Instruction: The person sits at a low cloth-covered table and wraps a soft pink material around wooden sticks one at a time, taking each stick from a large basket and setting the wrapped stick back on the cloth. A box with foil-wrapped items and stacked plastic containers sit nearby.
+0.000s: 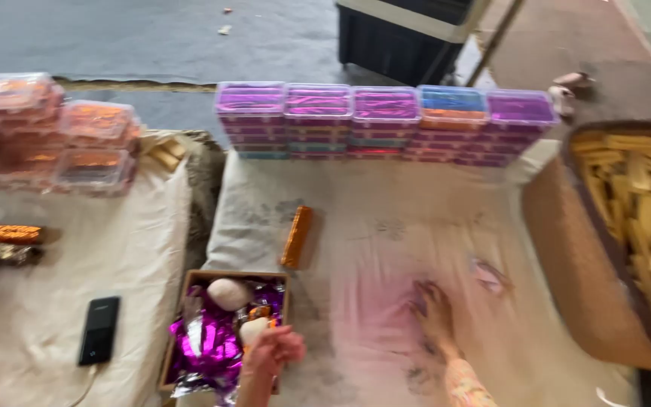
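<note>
Beside the cardboard box of purple foil, left hand fingers curl around a pale round piece, right hand lies flat, fingers spread, orange bar just beyond, stacked tubs farther back.

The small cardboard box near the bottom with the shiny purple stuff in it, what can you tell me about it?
The cardboard box is a shallow, open brown tray lying flat on the pale cloth, beside a black phone. It is filled with crumpled, shiny purple foil wrappers, with some silver showing. Two pale, rounded lumps rest on the foil. The left hand reaches over its right edge and seems to grip the nearer lump. The picture is blurred, so finer detail is lost.
</note>
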